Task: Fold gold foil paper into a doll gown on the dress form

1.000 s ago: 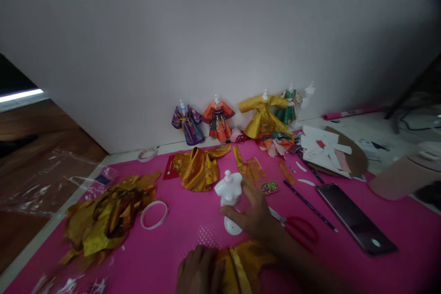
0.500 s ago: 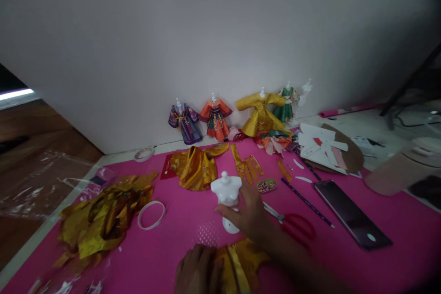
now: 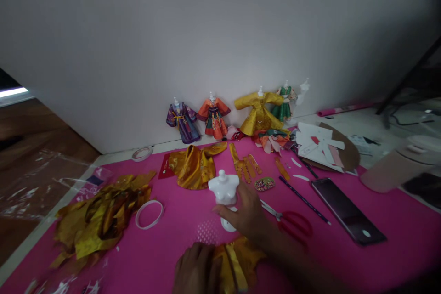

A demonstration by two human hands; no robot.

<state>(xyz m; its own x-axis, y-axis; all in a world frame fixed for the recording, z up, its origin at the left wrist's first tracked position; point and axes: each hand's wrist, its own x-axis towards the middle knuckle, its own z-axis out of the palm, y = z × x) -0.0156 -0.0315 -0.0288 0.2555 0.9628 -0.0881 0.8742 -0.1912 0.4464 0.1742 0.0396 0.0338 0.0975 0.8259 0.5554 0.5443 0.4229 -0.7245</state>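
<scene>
In the right hand [image 3: 248, 211], a white mannequin torso [image 3: 223, 187] stands upright.

A plain, pale-grey wall [image 3: 172, 32] stands behind, shadowed rightward; a brown wood-look floor [image 3: 41, 124] and bright white light strip [image 3: 14, 92] show left.

A dark phone [image 3: 347, 211] lay near a skinny pencil [image 3: 305, 200], with a pale bottle [image 3: 401, 165] off to the right, a pink roll [image 3: 344, 109] back by the wall [image 3: 138, 55], plus crumpled clear plastic [image 3: 37, 183] way over left.
</scene>
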